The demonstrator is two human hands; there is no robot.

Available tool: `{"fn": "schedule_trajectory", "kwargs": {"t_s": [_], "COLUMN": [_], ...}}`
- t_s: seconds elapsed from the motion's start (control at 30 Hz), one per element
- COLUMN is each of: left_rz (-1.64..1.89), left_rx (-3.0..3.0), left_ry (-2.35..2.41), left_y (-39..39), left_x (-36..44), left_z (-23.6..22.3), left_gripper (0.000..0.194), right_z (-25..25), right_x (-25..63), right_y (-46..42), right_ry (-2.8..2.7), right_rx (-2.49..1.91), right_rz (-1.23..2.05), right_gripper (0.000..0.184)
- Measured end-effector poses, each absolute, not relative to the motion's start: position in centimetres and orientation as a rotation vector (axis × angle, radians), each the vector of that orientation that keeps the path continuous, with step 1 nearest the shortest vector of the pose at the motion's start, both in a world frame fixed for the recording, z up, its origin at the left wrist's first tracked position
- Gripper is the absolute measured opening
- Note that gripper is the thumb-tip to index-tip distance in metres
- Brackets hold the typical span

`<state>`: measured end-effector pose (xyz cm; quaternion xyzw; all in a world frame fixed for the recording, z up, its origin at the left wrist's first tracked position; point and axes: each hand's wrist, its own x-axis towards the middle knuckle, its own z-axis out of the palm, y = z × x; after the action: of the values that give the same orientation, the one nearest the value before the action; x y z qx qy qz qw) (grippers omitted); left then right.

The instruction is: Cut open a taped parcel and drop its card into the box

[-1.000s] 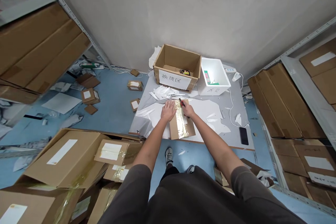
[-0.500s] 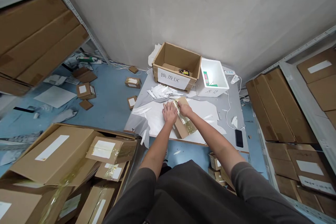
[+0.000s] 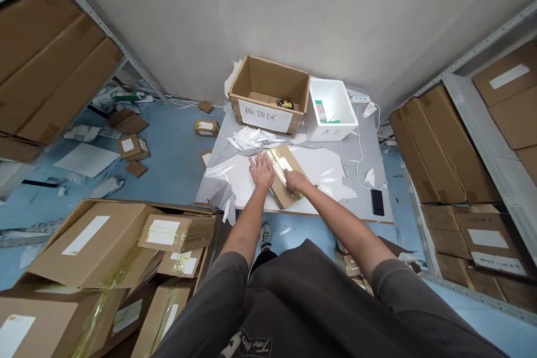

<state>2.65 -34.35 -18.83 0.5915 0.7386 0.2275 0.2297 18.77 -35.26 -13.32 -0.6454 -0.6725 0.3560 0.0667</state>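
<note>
A brown cardboard box [image 3: 289, 156] lies flat on the paper-covered table, with shiny clear tape [image 3: 275, 158] along its top and a white label [image 3: 285, 163]. My left hand [image 3: 262, 169] rests on its left side, palm down with fingers spread. On the top face, my right hand [image 3: 295, 179] is closed in a fist by the tape and label. Whatever it may grip is too small to make out. Torn white paper strips [image 3: 251, 139] are heaped just beyond the box.
Behind stand an open carton [image 3: 264, 114] with Chinese writing and a white foam box [image 3: 333, 132]. A phone [image 3: 377, 202] and a white cable [image 3: 358, 165] lie on the right. A large bin of parcels [image 3: 90, 240] is at lower left; shelves flank both sides.
My right hand has slid along the box top from its far end toward me, uncovering the white label. My left hand stays pressed on the box. The whole view has shifted slightly.
</note>
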Motion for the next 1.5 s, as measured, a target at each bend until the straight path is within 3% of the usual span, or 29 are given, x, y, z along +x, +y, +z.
{"fn": "schedule_trajectory", "kwargs": {"t_s": [0.1, 0.27, 0.43, 0.73, 0.97, 1.03, 1.13, 1.27, 1.5], "left_rz": [0.567, 0.391, 0.309, 0.258, 0.125, 0.062, -0.242, -0.614, -0.666], "left_rx": [1.653, 1.672, 1.681, 1.714, 1.646, 1.886, 2.348, 2.530, 2.708], "left_ry": [2.076, 2.170, 2.262, 2.336, 2.331, 2.211, 1.599, 1.045, 0.968], "left_y": [-34.4, -34.3, -34.3, -34.4, -33.8, -34.0, -35.3, -37.7, -37.9], "left_x": [2.8, 3.2, 3.7, 4.0, 5.1, 4.9, 4.9, 5.9, 9.0], "left_z": [-18.5, -18.0, -17.4, -16.6, -14.7, -13.9, -13.3, -13.3, -11.6], "left_gripper": [0.065, 0.063, 0.062, 0.061, 0.068, 0.073, 0.083, 0.110, 0.102], "right_z": [-12.1, -9.4, -7.2, -8.0, -9.5, -9.8, -10.1, -10.8, -13.6], "right_x": [21.2, 23.6, 23.5, 24.7, 30.2, 31.4, 32.7, 33.6, 33.1], "right_y": [-40.0, -46.1, -46.8, -51.3, -52.9, -52.3, -51.0, -49.7, -50.5], "right_ry": [-2.159, -2.394, -2.402, -2.386, -2.273, -2.173, -1.982, -1.642, -1.174], "right_rx": [-2.164, -2.334, -2.374, -2.315, -2.221, -2.193, -2.100, -1.962, -1.797], "right_rz": [1.132, 1.180, 1.228, 1.072, 0.940, 0.867, 0.786, 0.871, 1.212], "right_gripper": [0.044, 0.071, 0.063, 0.084, 0.071, 0.067, 0.064, 0.062, 0.061]}}
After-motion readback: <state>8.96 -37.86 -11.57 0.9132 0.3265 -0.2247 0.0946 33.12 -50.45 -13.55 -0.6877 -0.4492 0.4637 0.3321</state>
